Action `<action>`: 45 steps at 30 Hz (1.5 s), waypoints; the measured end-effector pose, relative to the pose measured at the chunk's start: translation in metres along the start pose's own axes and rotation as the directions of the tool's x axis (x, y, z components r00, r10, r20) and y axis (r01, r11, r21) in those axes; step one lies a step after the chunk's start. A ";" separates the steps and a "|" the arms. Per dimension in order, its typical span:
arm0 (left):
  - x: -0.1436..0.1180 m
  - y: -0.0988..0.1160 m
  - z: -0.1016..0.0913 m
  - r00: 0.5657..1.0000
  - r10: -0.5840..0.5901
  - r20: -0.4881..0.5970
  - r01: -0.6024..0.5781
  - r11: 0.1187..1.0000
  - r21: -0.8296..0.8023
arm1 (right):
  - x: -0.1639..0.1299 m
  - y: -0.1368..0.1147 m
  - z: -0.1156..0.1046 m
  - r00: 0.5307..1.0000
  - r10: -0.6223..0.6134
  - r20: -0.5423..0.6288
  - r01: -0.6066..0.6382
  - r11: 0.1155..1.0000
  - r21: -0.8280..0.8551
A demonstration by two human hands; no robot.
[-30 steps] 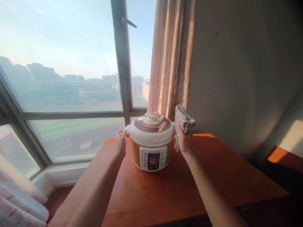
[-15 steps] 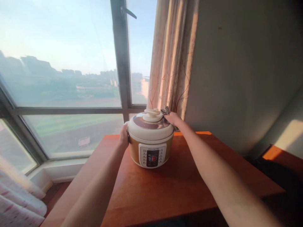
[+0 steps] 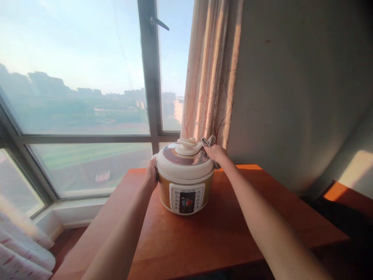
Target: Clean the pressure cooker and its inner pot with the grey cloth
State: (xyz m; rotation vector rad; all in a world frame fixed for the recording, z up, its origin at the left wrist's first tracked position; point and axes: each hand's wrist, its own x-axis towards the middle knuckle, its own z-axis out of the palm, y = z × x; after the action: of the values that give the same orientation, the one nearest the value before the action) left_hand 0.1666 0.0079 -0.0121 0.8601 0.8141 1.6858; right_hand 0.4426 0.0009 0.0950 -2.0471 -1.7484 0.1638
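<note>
A second ago my right hand (image 3: pixel 216 153) held the cloth (image 3: pixel 209 141) up beside the cooker; now it presses that cloth down on the lid (image 3: pixel 184 156), fingers clamped on it. My left hand (image 3: pixel 151 176) has closed in from the desk (image 3: pixel 186 237) edge and lies flat against the cooker's (image 3: pixel 185 175) left side, fingers together (not gripping anything I can see). Most of the cloth is hidden under my palm; only a crumpled grey patterned corner shows by the lid knob (image 3: pixel 188 146). The panel's button labels are too small to read. The cooker is round, glossy cream plastic with a yellow band, standing mid-desk on smooth reddish wood near the ribbed curtain (image 3: pixel 211 74).
</note>
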 end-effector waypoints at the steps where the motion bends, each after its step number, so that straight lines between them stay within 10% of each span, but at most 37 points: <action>1: -0.003 0.001 0.000 1.000 -0.001 0.009 0.001 1.000 0.004 | -0.004 0.002 0.000 1.000 0.001 -0.012 -0.001 1.000 0.009; 13: -0.024 0.003 -0.001 1.000 -0.016 -0.019 0.017 0.999 0.046 | -0.067 0.003 0.005 0.952 -0.032 -0.303 0.113 0.961 0.251; 20: -0.021 0.000 -0.006 0.994 0.005 0.111 -0.009 0.999 0.035 | -0.047 -0.059 -0.013 0.949 -0.149 -0.276 0.305 0.650 0.696; 26: -0.016 -0.005 -0.013 0.998 0.009 0.068 -0.013 0.998 0.055 | -0.017 -0.103 -0.029 0.886 -0.463 0.005 0.452 0.868 0.206; 36: -0.023 0.001 -0.013 0.997 0.025 0.069 -0.031 0.995 0.090 | -0.052 -0.068 -0.018 0.567 -0.820 -0.077 0.813 0.573 -0.105; 45: -0.023 -0.001 -0.012 0.998 0.023 0.052 -0.025 0.999 0.048 | -0.104 -0.045 -0.019 0.492 -0.870 0.032 0.870 0.490 -0.047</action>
State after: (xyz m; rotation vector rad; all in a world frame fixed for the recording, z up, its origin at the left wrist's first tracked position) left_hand 0.1620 -0.0159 -0.0221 0.9461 0.8153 1.6643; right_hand 0.3884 -0.0996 0.1106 -0.9136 -2.5777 -0.2139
